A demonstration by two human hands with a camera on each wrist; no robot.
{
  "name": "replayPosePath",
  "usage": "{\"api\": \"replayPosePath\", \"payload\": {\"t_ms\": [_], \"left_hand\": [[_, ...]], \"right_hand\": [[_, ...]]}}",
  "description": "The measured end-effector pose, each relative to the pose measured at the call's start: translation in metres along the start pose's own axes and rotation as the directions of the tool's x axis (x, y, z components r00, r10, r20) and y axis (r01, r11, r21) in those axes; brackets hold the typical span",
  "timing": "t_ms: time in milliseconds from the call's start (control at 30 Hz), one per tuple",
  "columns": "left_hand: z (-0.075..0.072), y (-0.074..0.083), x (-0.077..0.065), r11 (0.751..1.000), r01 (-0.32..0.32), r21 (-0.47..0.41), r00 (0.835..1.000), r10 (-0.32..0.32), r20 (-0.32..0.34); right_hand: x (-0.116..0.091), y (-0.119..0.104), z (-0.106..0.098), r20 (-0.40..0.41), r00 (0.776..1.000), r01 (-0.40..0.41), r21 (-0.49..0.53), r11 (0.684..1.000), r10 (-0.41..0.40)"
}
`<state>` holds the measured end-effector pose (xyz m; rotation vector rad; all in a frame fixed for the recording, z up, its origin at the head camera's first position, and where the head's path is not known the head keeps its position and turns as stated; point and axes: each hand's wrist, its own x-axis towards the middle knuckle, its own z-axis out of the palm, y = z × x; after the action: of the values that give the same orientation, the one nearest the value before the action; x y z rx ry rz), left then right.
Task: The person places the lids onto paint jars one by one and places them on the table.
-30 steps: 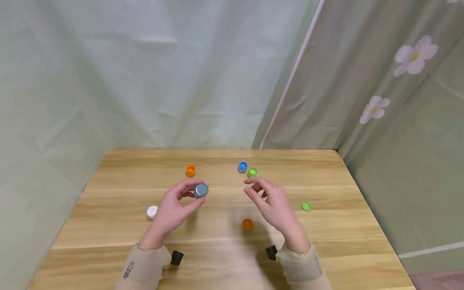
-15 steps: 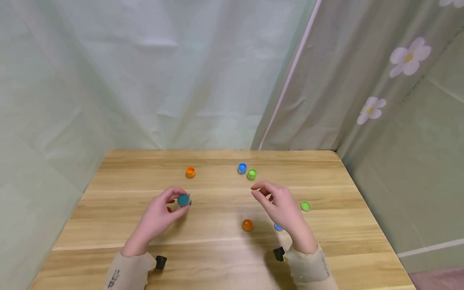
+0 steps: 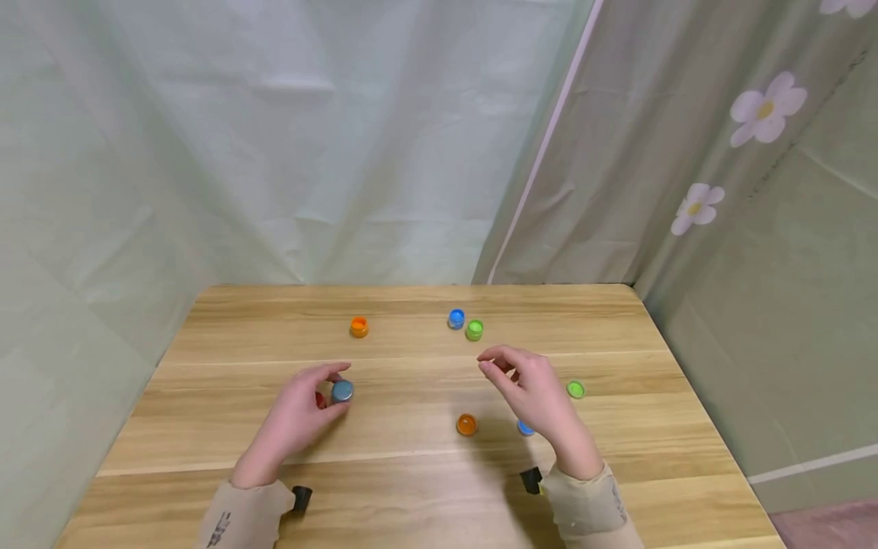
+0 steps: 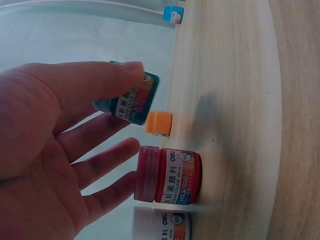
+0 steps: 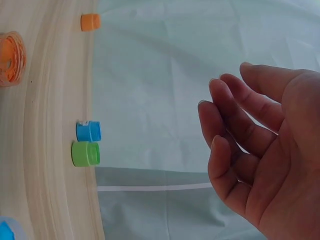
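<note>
My left hand pinches a small dark teal paint jar between thumb and fingers. The left wrist view shows it tilted and held above the table. Close to the lower fingers of that hand stands a red paint jar with its lid on. A white-lidded paint jar is beside it, partly cut off by the frame. In the head view the hand covers most of the red jar. My right hand hovers over the right half of the table, fingers loosely curled, holding nothing.
Toward the back of the wooden table stand lidless orange, blue and green paint jars. An orange lid, a blue lid and a green lid lie nearer. Curtains hang behind.
My left hand has moved left and nearer with the teal jar, lowering it toward the table. My right hand has shifted slightly right, and the blue lid has come into view beside it.
</note>
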<state>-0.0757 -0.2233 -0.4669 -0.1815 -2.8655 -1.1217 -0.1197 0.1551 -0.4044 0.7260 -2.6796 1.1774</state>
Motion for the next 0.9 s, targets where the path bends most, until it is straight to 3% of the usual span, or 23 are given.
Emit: {"api": "replayPosePath", "payload": {"t_ms": [233, 500, 900], "left_hand": [[0.001, -0.004, -0.001, 0.999, -0.010, 0.053, 1.000, 0.009, 0.012], [0.002, -0.007, -0.001, 0.994, 0.003, 0.105, 1.000, -0.006, 0.024], [0.003, -0.009, 0.000, 0.986, 0.010, 0.167, 0.999, -0.016, 0.034]], "right_hand": [[-0.002, 0.007, 0.000, 0.013, 1.000, 0.011, -0.001, 1.000, -0.011], [-0.010, 0.022, -0.001, 0.016, 0.994, 0.112, -0.027, 0.993, -0.111], [-0.018, 0.032, -0.005, 0.032, 0.994, 0.101, -0.020, 0.995, -0.101]]}}
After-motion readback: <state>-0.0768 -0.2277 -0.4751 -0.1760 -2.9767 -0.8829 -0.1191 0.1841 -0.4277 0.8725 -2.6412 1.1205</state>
